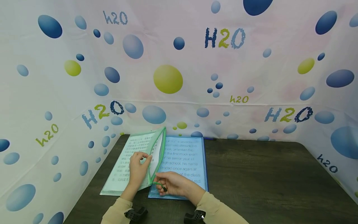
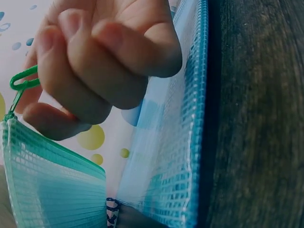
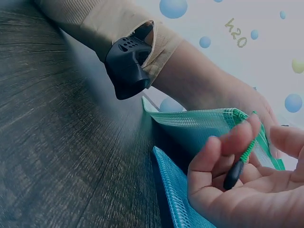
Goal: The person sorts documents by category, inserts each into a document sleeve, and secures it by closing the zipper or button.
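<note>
A green mesh zip document pouch [image 1: 131, 158] with a printed sheet inside lies at the left, its right side lifted and gaping along the green zip edge. My left hand [image 1: 138, 166] pinches the upper layer near that edge. At the near right corner, my right hand [image 1: 173, 183] holds the green zipper pull [image 2: 23, 78], with curled fingers. The pull's black-tipped cord end [image 3: 233, 175] hangs by the palm. Under the raised side, a blue mesh zip pouch [image 1: 184, 161] lies flat with an English text sheet in it.
Both pouches lie on a dark wood-grain table [image 1: 251, 180]. A dark pen-like object [image 1: 209, 138] is at the back, by the blue pouch's far corner. A white backdrop [image 1: 190, 59] with dots stands behind and to the sides. Black devices [image 3: 127, 66] are worn on the wrists.
</note>
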A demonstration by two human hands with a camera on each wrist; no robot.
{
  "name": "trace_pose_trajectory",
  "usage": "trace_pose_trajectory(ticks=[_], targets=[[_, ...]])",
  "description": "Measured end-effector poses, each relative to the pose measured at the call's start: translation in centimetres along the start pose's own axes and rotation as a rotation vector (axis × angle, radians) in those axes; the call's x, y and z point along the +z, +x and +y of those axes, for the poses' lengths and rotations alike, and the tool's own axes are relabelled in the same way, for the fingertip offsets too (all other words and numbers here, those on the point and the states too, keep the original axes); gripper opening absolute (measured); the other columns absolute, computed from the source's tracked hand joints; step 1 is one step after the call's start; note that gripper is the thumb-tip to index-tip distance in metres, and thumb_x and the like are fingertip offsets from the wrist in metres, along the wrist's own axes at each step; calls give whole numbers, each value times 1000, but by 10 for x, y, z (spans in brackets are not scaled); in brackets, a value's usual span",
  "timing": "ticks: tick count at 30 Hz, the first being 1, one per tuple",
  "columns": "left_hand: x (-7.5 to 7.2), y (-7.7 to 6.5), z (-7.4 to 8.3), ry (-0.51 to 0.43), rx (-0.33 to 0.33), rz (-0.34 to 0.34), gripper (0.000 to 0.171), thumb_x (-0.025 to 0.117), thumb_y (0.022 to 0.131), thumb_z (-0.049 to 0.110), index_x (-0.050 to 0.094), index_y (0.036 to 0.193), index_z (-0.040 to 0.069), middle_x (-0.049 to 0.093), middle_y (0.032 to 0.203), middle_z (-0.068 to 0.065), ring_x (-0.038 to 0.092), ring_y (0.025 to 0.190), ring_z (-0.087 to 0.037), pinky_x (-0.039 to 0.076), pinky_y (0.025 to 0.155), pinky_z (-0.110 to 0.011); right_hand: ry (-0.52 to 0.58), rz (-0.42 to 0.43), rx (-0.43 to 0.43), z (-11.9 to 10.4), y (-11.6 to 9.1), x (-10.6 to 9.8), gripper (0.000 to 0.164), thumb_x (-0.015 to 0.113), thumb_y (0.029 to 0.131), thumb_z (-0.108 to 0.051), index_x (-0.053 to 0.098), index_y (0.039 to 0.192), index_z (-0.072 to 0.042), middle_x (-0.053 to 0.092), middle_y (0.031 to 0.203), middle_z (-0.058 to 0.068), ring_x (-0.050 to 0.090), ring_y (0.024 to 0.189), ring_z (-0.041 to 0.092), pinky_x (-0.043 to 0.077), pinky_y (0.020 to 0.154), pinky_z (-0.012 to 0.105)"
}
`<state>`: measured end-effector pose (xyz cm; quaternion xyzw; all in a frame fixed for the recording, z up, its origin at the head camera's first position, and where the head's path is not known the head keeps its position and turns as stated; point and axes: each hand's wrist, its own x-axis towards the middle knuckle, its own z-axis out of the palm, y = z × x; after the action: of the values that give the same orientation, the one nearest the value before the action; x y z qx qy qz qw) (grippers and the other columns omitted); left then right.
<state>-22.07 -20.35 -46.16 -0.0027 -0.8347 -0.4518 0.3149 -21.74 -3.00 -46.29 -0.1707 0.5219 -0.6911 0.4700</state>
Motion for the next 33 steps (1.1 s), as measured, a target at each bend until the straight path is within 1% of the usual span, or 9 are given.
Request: trace_pose_trajectory(ticks=[4,9,12,15,19,22,26,29,33], targets=[[1,0,1,-7,21,1,14,73,85,9,64,75,8,57,87,-11,46,82,-23,34,77,-33,15,-49,42,-2,-1,-2,32,39,104,-35,58,96,-10,36,60,-8,27,52,7,28,57,23],[2,3,-1,-12,38,2,14,74,84,8,64,74,8,58,85,-11,48,81,-23,35,77,-32,35,-91,79,-4,-2,-5,35,36,105,-34,59,98,-10,30,53,-11,24,46,2,24,51,20],[2,4,-2,-22,-31,-26,13,73,86,12,65,76,9,60,89,-9,49,83,-20,37,75,-30,66,-123,95,-6,-2,-5,37,32,106,-35,60,97,-12,29,52,-13,23,44,1,24,50,18],[1,4,-2,-50,-138,-66,13,70,90,18,66,82,8,61,94,-8,49,85,-16,40,73,-28,108,-153,105,-7,-2,-6,39,31,106,-36,61,96,-13,28,51,-13,22,44,1,24,50,17],[-5,1,1,-180,-291,-108,21,61,96,26,67,94,6,63,99,-4,51,90,-15,44,76,-29,138,-165,112,-6,-2,-6,40,29,106,-37,61,96,-15,27,52,-13,22,45,1,23,50,18],[-13,-1,3,-423,-392,-141,27,53,100,31,64,96,6,61,96,1,53,92,-17,45,82,-31,149,-159,111,-5,-2,-6,40,28,106,-38,60,99,-15,27,53,-13,23,45,0,23,51,18],[-29,-7,3,-877,-453,-253,29,41,105,32,59,92,13,55,90,4,51,86,-15,45,82,-29,165,-152,99,-4,-2,-6,40,28,106,-39,58,101,-14,28,53,-13,23,45,0,24,52,18],[-42,-14,-1,-1231,-455,-420,40,27,108,33,60,96,15,55,94,3,48,85,-14,45,81,-27,175,-153,93,-4,-2,-6,40,28,106,-40,58,102,-13,29,54,-13,23,46,0,24,51,18],[-55,-22,-13,-1704,-491,-697,57,14,105,47,57,112,10,53,104,-4,46,94,-18,41,91,-31,183,-151,93,-3,-2,-7,40,29,106,-41,58,101,-14,30,54,-13,23,46,0,24,52,18]])
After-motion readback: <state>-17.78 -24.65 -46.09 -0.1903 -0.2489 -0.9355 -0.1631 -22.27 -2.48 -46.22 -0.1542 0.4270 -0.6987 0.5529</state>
